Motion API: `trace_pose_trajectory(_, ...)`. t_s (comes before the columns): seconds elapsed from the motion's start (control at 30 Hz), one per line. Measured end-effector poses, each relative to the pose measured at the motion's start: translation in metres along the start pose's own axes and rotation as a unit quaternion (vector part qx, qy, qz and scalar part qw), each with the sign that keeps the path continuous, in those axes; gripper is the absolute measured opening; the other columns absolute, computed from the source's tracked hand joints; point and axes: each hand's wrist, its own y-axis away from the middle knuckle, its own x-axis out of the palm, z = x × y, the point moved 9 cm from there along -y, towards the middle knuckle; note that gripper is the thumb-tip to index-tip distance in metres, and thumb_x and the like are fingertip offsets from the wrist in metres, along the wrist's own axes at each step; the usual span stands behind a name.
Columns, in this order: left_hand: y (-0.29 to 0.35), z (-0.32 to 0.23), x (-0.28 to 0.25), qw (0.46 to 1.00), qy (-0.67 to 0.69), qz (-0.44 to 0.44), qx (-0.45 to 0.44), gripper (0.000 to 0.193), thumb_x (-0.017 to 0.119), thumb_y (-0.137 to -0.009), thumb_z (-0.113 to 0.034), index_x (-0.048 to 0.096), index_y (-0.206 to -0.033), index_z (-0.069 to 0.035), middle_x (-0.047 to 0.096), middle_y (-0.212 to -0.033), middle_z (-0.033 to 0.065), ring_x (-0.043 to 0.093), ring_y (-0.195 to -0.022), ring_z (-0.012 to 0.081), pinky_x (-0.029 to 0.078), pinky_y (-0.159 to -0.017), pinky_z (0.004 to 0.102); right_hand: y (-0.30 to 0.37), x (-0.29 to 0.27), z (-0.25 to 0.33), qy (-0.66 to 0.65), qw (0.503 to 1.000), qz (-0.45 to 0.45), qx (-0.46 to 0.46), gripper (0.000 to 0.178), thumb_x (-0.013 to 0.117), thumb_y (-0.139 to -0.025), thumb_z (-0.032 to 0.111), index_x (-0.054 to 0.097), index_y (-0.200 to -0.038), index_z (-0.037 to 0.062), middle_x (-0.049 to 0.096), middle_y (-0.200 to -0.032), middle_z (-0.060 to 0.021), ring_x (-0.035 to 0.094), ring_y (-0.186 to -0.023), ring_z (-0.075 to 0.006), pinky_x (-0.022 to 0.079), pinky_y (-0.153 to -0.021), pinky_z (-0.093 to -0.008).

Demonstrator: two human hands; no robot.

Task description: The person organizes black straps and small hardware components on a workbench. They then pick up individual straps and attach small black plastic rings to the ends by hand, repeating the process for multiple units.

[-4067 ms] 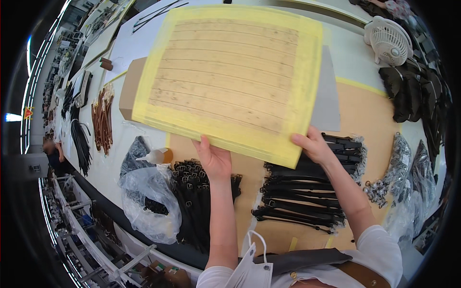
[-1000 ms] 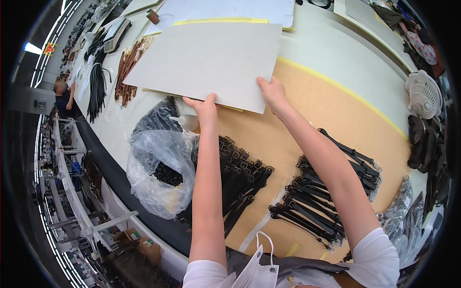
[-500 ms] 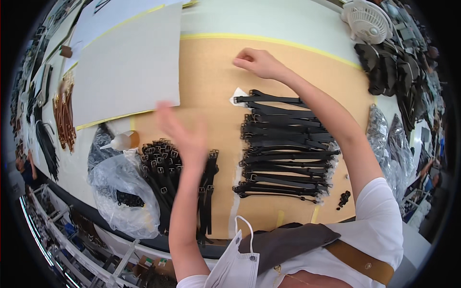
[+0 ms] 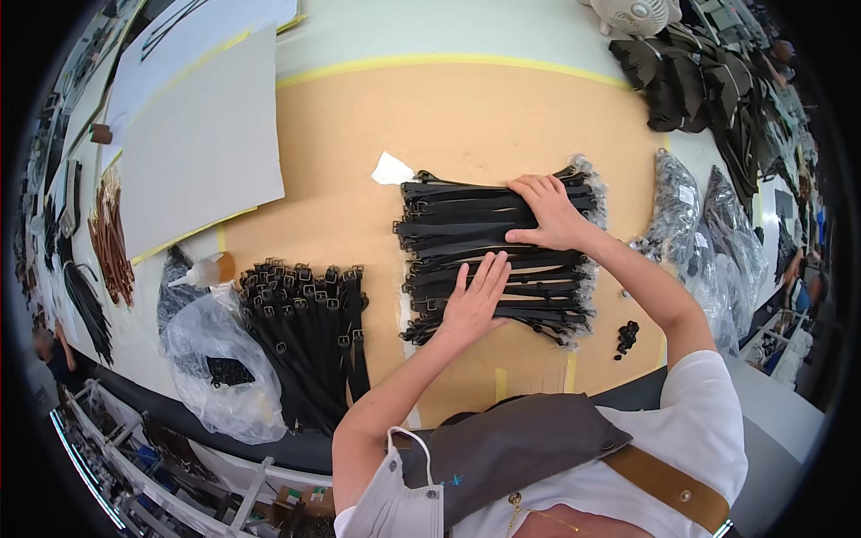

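Note:
Both my hands lie on a row of black buckled straps [image 4: 466, 215] laid side by side across the brown board, buckles at the left, clear plastic wrap along the right ends. My right hand [image 4: 549, 213] rests on the upper straps toward their right half, fingers spread. Lower down, my left hand [image 4: 475, 305] lies flat with its fingers out over the lower straps. A second pile of black straps with metal buckles [image 4: 300, 309] stands to the left of it. A white scrap of paper [image 4: 391, 169] sits at the row's upper left corner.
Left of the strap pile are a plastic bag with small black parts [image 4: 224, 368] and a glue bottle [image 4: 211, 271]. A grey sheet [image 4: 206, 134] covers the upper left. Small black pieces [image 4: 627, 339] and plastic-wrapped bundles [image 4: 677, 211] lie right; a fan [image 4: 632, 13] stands behind.
Both hands have come down onto the strap row, the left from above the other pile, the right from the board beyond the row. The view has shifted slightly.

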Motion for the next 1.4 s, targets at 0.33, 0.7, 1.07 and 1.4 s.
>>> trace_pose_trajectory(0.33, -0.099, 0.048, -0.029, 0.999, -0.020, 0.015, -0.022, 0.118, 0.087, -0.063, -0.060, 0.042, -0.153, 0.002, 0.040, -0.159, 0.0226, 0.034, -0.151, 0.0354, 0.024, -0.124, 0.0550, 0.051, 0.031, 0.048, 0.089, 0.995, 0.038, 0.000, 0.130, 0.095, -0.055, 0.056, 0.034, -0.155, -0.0013, 0.046, -0.144, -0.0239, 0.039, -0.143, -0.0428, 0.025, -0.119, -0.0625)
trace_pose_trajectory(0.7, -0.146, 0.157, -0.077, 0.996, -0.045, -0.071, 0.014, 0.074, 0.087, -0.071, -0.040, 0.057, -0.128, -0.002, 0.061, -0.112, 0.0095, 0.058, -0.108, 0.0256, 0.042, -0.102, 0.0417, -0.080, -0.013, 0.017, 0.010, 0.988, -0.134, -0.082, 0.086, 0.082, -0.068, 0.024, 0.050, -0.144, 0.0007, 0.059, -0.130, -0.0188, 0.054, -0.122, -0.0384, 0.040, -0.109, -0.0494)
trace_pose_trajectory(1.07, -0.147, 0.357, -0.136, 0.956, -0.252, -0.071, -0.129, 0.084, 0.083, -0.082, -0.042, 0.047, -0.148, -0.005, 0.059, -0.134, 0.0084, 0.052, -0.134, 0.0252, 0.039, -0.114, 0.0470, -0.319, -0.026, 0.063, 0.069, 0.974, -0.140, -0.165, 0.077, 0.083, -0.072, 0.033, 0.056, -0.140, 0.0053, 0.065, -0.122, -0.0157, 0.061, -0.116, -0.0349, 0.048, -0.101, -0.0454)
trace_pose_trajectory(1.4, -0.110, 0.367, -0.111, 0.935, -0.191, -0.174, -0.241, 0.078, 0.053, -0.093, -0.001, 0.023, -0.166, -0.007, 0.018, -0.175, 0.0108, 0.020, -0.161, 0.0301, 0.021, -0.123, 0.0631, -0.384, -0.025, 0.067, 0.092, 0.977, -0.133, -0.139, 0.090, 0.085, -0.071, 0.042, 0.051, -0.147, 0.0077, 0.062, -0.134, -0.0179, 0.057, -0.127, -0.0363, 0.043, -0.111, -0.0485)
